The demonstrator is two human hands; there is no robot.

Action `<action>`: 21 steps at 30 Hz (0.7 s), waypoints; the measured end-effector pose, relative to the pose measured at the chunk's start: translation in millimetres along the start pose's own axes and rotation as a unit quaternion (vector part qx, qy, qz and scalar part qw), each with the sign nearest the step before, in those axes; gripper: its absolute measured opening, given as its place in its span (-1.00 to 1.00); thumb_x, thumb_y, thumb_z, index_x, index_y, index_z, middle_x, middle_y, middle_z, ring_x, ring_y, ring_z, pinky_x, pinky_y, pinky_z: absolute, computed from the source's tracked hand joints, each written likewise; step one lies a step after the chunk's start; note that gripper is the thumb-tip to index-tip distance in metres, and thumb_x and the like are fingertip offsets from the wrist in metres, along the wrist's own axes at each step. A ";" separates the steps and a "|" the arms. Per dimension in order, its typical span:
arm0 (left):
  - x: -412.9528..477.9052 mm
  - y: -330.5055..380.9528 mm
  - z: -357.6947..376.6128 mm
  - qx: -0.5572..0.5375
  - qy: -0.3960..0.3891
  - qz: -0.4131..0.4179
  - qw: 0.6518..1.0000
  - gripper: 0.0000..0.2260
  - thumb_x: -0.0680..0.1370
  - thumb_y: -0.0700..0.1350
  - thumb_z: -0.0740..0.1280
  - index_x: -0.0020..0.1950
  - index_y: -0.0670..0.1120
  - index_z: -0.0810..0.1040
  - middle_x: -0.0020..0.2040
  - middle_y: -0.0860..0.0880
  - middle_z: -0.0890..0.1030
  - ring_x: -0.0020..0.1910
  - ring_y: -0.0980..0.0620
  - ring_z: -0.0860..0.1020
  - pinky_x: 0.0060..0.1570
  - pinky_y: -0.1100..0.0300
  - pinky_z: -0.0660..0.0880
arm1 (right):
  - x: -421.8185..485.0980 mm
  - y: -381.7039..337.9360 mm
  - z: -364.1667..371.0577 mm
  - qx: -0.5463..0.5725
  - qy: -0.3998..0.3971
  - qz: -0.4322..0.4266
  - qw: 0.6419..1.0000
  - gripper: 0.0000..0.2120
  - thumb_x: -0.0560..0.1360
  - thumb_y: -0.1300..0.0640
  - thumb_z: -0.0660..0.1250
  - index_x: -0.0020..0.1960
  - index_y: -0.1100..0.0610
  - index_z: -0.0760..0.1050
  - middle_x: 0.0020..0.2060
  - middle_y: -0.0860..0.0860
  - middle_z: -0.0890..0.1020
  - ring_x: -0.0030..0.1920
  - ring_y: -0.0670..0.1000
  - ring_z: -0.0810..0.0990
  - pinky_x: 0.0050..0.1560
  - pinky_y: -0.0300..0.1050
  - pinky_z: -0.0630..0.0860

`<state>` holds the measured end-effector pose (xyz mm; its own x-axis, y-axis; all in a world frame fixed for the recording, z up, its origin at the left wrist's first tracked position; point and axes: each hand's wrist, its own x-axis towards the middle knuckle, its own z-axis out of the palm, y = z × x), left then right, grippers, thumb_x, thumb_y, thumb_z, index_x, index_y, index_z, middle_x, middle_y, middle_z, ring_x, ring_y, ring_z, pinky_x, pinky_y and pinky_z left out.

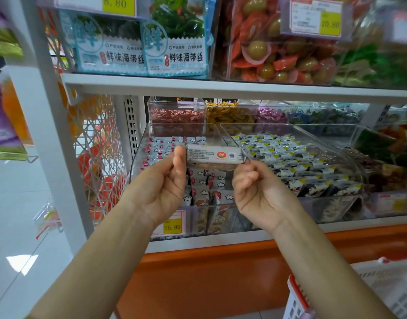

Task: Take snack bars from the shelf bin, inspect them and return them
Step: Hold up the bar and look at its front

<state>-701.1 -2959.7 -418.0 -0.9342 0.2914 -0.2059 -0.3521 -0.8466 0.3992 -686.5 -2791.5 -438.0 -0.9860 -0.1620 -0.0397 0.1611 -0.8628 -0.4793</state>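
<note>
Snack bar (213, 155) ends hidden by left hand (162, 184), right hand (255, 188).

Two seaweed packs (140, 46) are stood side by side on the upper shelf (221, 88), next to a clear box of orange and green sweets (278, 54) fronted by a price tag (315, 17) marked 10.80. Below, small clear tubs of red (176, 115), yellow (230, 113) and purple sweets (272, 116) are lined up at the back, and a bin of black, white and yellow packets (290, 157) is set in front of them. A yellow label (172, 223) reading 15.80 is fixed at the lower shelf edge, an orange panel (209, 279) runs beneath it, and a red and white basket (370, 293) is seen at the bottom right.
</note>
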 end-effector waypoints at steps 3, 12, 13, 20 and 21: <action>0.7 0.9 -2.0 0.147 -0.010 0.020 0.989 -0.85 0.55 -0.22 0.24 -0.18 -0.25 0.52 -0.46 -0.06 0.57 -0.55 0.16 0.53 -0.58 0.41 0.44 | 3.4 -3.8 -4.0 -0.203 0.042 -0.101 0.973 -0.74 0.60 0.16 0.10 -0.24 0.18 0.39 -0.50 0.04 0.52 -0.55 -0.06 0.51 -0.55 -0.24 0.48; 2.2 9.1 -8.0 0.459 -0.040 0.116 0.880 -0.79 0.63 -0.10 0.14 0.05 -0.11 0.55 -0.36 -0.09 0.58 -0.45 0.04 0.55 -0.51 0.26 0.49 | -5.0 -13.6 -12.7 -0.553 0.014 -0.273 0.787 -0.90 0.55 0.30 0.24 -0.07 0.13 0.46 -0.23 0.07 0.65 -0.35 0.00 0.63 -0.50 -0.21 0.50; 2.0 8.4 -8.2 0.467 -0.042 0.122 0.875 -0.78 0.63 -0.07 0.14 0.11 -0.07 0.55 -0.32 -0.11 0.58 -0.42 0.03 0.56 -0.48 0.25 0.50 | -5.2 -12.4 -12.9 -0.556 0.012 -0.274 0.785 -0.84 0.55 0.32 0.23 -0.03 0.09 0.47 -0.19 0.07 0.65 -0.33 0.01 0.64 -0.48 -0.21 0.51; 5.7 3.5 -12.5 0.572 -0.059 0.199 0.794 -0.77 0.62 -0.17 0.16 0.23 -0.03 0.49 -0.17 -0.11 0.60 -0.32 0.06 0.60 -0.37 0.28 0.52 | -3.0 -6.4 -10.8 -0.508 0.028 -0.274 0.817 -0.94 0.54 0.20 0.27 -0.04 0.12 0.51 -0.26 -0.10 0.56 -0.23 -0.10 0.60 -0.34 -0.11 0.61; 6.1 4.1 -12.7 0.582 -0.063 0.201 0.786 -0.77 0.61 -0.19 0.17 0.21 -0.04 0.51 -0.16 -0.10 0.61 -0.31 0.07 0.60 -0.35 0.29 0.53 | -2.6 -6.5 -11.4 -0.512 0.031 -0.281 0.811 -0.98 0.53 0.20 0.28 -0.06 0.13 0.48 -0.25 -0.06 0.55 -0.25 -0.13 0.58 -0.34 -0.12 0.61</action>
<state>-707.5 -2967.0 -428.9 -0.9559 0.2084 0.2069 0.2270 0.0774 0.9708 -685.4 -2780.0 -444.7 -0.8968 0.1711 0.4081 -0.4033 0.0632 -0.9129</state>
